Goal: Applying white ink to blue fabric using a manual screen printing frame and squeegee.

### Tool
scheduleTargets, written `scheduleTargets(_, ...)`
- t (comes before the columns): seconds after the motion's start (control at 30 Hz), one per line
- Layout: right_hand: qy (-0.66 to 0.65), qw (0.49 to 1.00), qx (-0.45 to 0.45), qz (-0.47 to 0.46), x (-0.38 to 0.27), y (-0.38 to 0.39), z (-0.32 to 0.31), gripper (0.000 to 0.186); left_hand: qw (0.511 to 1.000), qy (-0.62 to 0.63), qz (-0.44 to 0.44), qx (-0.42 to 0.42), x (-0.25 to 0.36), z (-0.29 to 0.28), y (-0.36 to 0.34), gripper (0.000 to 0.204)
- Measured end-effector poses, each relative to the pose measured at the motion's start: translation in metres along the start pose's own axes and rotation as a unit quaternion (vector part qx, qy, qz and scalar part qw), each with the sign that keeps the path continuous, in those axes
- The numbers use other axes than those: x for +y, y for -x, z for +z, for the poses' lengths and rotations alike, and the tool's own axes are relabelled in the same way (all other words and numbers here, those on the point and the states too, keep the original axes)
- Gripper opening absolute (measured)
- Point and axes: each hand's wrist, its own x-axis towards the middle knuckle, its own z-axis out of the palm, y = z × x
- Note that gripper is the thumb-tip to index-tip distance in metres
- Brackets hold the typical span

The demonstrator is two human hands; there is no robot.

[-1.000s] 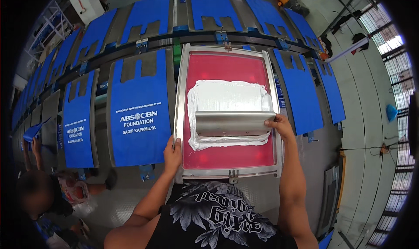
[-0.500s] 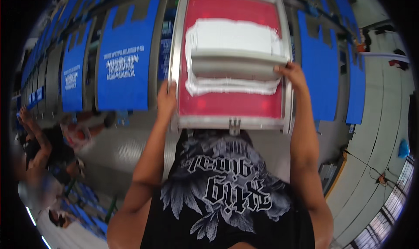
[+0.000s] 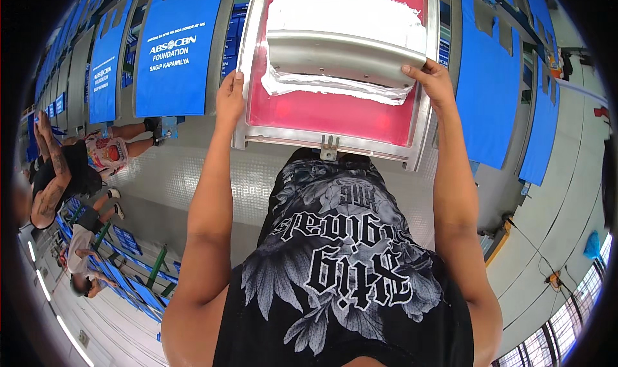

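Note:
A screen-printing frame [image 3: 283,140] with a metal rim and pink-red mesh [image 3: 322,117] is in front of me, above my lap. White ink [image 3: 344,9] lies thick across the mesh, with a ragged band along its near edge. Resting in the ink is a wide grey metal squeegee [image 3: 341,55], slightly slanted. My right hand [image 3: 432,82] pinches the squeegee's right end between thumb and fingers, close to the frame's right rail. On the other side, my left hand [image 3: 230,100] is closed around the frame's left rail. The underside of the frame is hidden.
Blue fabric panels with white print [image 3: 170,51] lie on grey boards to the left; more blue panels [image 3: 489,90] lie to the right. Two other people [image 3: 55,167] are at the far left. A cable [image 3: 537,251] trails over the pale floor on the right.
Frame, squeegee and both hands now appear higher in the picture, and the frame is tilted a little. Both hands keep their hold. The squeegee shows little shift over the mesh.

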Motion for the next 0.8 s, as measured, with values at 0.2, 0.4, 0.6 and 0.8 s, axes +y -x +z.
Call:
scheduleTargets(0.2, 0.041, 0.998, -0.002, -0.037, -0.005, 0.001, 0.002, 0.048, 0.999, -0.014, 0.001, 0.032, -0.018, -0.002, -0.005, 0.048)
scheduleTargets(0.4, 0.091, 0.995, 0.017, -0.022, 0.008, 0.003, -0.002, 0.044, 0.998, -0.048, 0.024, 0.012, -0.032, 0.012, -0.004, 0.051)
scheduleTargets(0.6, 0.201, 0.977, -0.033, -0.068, -0.001, 0.017, -0.008, 0.036, 0.958, -0.14, 0.242, 0.066, 0.026, -0.016, 0.006, 0.058)
scheduleTargets(0.8, 0.478, 0.861, -0.031, -0.172, -0.044, 0.072, 0.038, 0.035, 0.821, -0.339, 0.33, -0.319, 0.099, -0.001, -0.019, 0.039)
